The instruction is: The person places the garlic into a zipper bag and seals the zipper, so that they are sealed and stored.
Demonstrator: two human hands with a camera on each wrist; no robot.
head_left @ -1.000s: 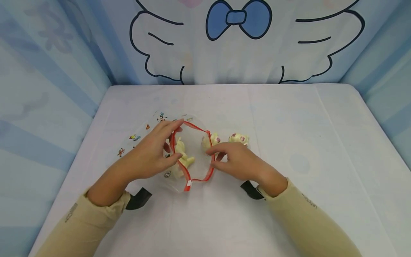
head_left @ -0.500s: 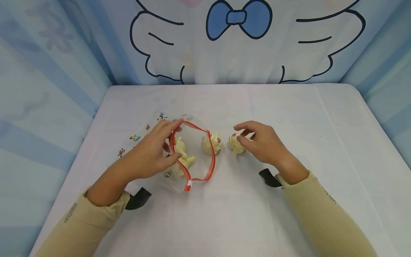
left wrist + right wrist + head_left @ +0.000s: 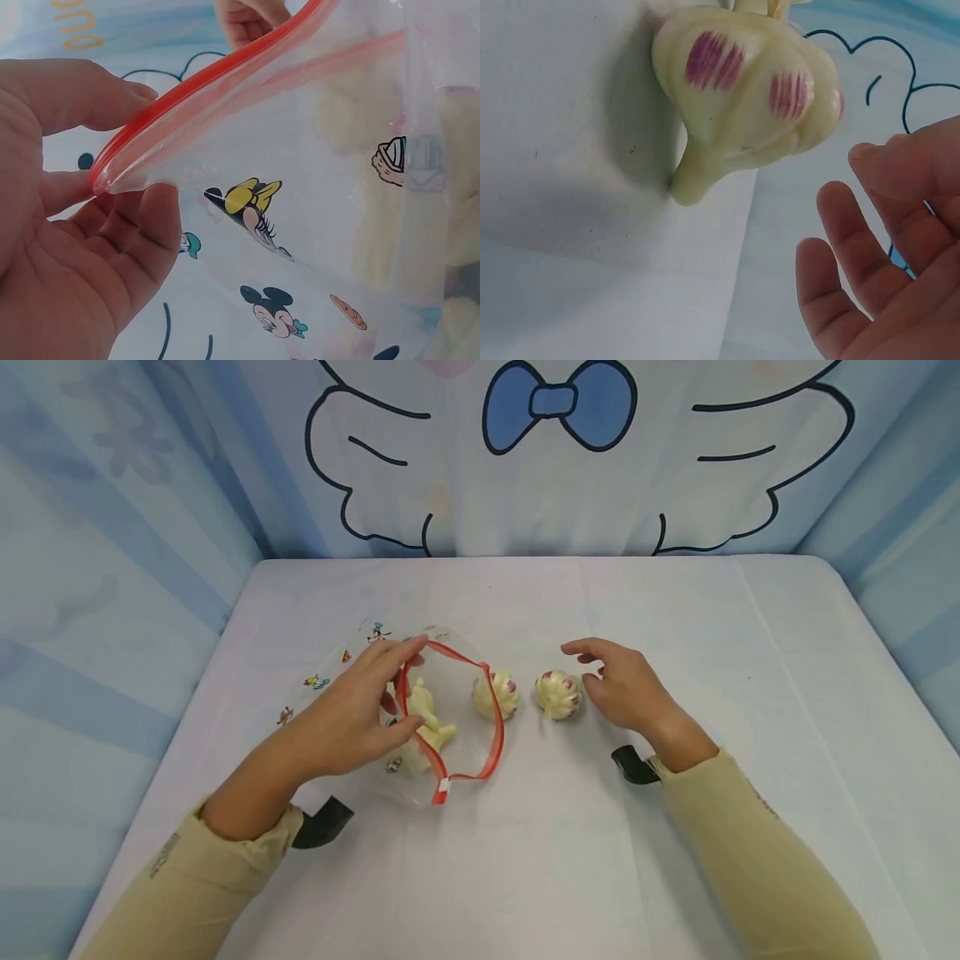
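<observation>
My left hand [image 3: 356, 714] grips the side of a clear zip bag [image 3: 232, 247] printed with cartoon figures, its thumb and fingers at the red zip rim [image 3: 497, 743]. The bag's mouth gapes toward the right. Inside lies a pale yellow, knobbly piece [image 3: 423, 703], partly hidden by the hand. Two garlic bulbs with purple streaks sit to the right; the rim overlaps the nearer garlic bulb [image 3: 507, 695] in the head view. Beside the other garlic bulb [image 3: 742, 90], my right hand [image 3: 626, 689] hovers with loosely bent fingers and holds nothing.
A white cloth [image 3: 712, 693] covers the table. Behind it hangs a curtain [image 3: 555, 502] with a blue bow print, and blue curtains [image 3: 105, 610] close off both sides. Dark straps [image 3: 322, 823] stick out at both sleeves.
My right hand has left the bag's red rim and moved right, past the right-hand garlic bulb, uncovering both bulbs. The left hand and the bag have stayed nearly in place.
</observation>
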